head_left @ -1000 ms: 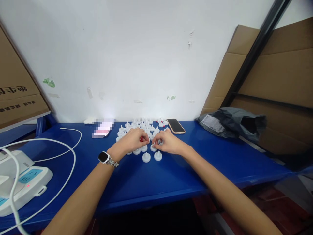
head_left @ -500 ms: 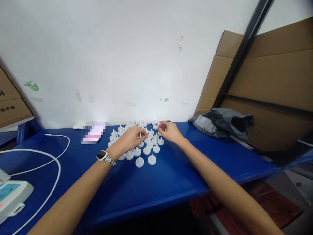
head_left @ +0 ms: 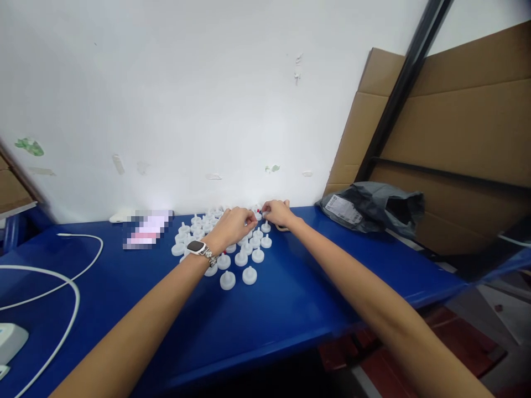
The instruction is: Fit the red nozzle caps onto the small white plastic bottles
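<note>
White capped pieces [head_left: 249, 275] crowd the middle of the blue table [head_left: 257, 326] in the head view, each a flat round base with a narrow stem rising from its centre. On those plainly seen, the base lies flat and the stem's long axis is roughly vertical, its tip pointing up to twelve o'clock. Two pieces sit at the near edge of the group, at about five and six o'clock from its middle, just beside each other and apart. Small red parts [head_left: 258, 210] show among the pieces, one by the right fingertips.

The left hand [head_left: 235, 225] is over the group, toward one o'clock of its middle, palm down, fingers bent and thumb drawn close to the fingertips; whether it grips anything cannot be told. A watch [head_left: 196, 247] circles that wrist. The right hand [head_left: 277, 213] is at two o'clock, its thumb and finger nearly together beside a white piece at the back; whether it has hold of one cannot be told. A tan-edged object [head_left: 282, 228] lies partly hidden beneath it.

A blurred-out pinkish object [head_left: 148, 228] lies at nine o'clock, a white cable [head_left: 74, 304] curves at eight, and a grey bag [head_left: 375, 207] rests between two and three.
</note>
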`<act>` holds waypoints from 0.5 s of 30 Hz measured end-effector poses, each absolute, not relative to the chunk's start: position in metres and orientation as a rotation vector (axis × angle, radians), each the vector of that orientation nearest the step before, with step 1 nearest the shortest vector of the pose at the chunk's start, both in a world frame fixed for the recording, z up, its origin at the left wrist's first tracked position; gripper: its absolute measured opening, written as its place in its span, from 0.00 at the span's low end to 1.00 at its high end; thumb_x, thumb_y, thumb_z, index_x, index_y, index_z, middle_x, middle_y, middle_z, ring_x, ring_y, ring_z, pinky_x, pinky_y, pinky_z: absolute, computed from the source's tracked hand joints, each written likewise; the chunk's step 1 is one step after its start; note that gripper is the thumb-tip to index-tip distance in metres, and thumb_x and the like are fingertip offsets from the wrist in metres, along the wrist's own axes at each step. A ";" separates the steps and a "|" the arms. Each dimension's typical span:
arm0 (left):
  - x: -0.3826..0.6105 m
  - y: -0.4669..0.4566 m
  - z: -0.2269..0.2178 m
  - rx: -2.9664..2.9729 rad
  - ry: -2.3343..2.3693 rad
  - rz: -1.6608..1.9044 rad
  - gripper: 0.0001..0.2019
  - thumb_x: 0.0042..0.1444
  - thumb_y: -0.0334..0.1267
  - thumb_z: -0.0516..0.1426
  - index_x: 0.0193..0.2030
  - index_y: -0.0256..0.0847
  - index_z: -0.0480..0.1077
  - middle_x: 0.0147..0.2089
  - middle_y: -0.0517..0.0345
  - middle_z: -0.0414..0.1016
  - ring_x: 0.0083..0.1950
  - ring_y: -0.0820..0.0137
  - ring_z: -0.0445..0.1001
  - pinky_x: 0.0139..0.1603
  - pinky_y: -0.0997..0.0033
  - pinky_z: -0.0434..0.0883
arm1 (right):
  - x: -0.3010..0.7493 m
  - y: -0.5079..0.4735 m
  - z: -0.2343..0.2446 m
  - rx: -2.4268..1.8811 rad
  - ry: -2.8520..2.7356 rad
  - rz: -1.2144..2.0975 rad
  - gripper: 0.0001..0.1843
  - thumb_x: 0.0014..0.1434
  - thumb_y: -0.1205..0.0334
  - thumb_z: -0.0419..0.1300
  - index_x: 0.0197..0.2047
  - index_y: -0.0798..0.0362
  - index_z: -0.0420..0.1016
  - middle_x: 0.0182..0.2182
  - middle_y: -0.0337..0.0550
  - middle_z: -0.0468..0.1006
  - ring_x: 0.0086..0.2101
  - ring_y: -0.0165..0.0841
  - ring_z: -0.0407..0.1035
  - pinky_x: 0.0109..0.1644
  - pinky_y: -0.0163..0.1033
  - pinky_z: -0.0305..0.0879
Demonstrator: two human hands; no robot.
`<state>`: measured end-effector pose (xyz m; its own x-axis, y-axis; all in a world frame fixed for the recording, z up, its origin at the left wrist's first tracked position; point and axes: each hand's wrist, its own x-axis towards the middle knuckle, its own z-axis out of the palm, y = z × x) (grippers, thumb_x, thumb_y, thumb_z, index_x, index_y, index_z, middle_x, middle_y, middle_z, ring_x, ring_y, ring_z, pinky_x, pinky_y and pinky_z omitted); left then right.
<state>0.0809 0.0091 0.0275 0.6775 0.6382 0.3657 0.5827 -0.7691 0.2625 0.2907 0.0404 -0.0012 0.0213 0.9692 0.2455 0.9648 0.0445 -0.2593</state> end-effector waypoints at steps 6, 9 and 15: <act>0.045 -0.008 0.027 2.784 1.012 0.857 0.13 0.65 0.45 0.51 0.42 0.42 0.73 0.40 0.54 0.76 0.43 0.61 0.73 0.41 0.63 0.66 | 0.278 -0.003 0.008 -1.396 -1.553 0.434 0.12 0.51 0.60 0.65 0.38 0.56 0.75 0.33 0.45 0.80 0.33 0.33 0.75 0.38 0.37 0.68; 0.031 -0.024 0.024 2.823 1.063 0.960 0.15 0.66 0.49 0.49 0.45 0.41 0.68 0.42 0.53 0.74 0.41 0.63 0.72 0.42 0.63 0.66 | 0.248 -0.027 0.010 -1.169 -1.461 0.653 0.15 0.50 0.55 0.67 0.38 0.55 0.73 0.30 0.42 0.79 0.26 0.32 0.74 0.32 0.37 0.68; 0.017 -0.036 0.014 2.962 1.003 0.891 0.13 0.70 0.43 0.43 0.38 0.40 0.61 0.36 0.54 0.68 0.37 0.65 0.67 0.38 0.64 0.64 | 0.198 -0.054 0.003 -1.058 -1.426 0.817 0.19 0.51 0.51 0.68 0.39 0.53 0.69 0.22 0.36 0.75 0.22 0.33 0.73 0.29 0.37 0.66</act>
<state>0.0166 -0.0358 0.0135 0.6608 0.5302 0.5313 0.5901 -0.8044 0.0687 0.1984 -0.0544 0.0031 0.0280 0.9304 0.3656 0.1553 0.3572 -0.9210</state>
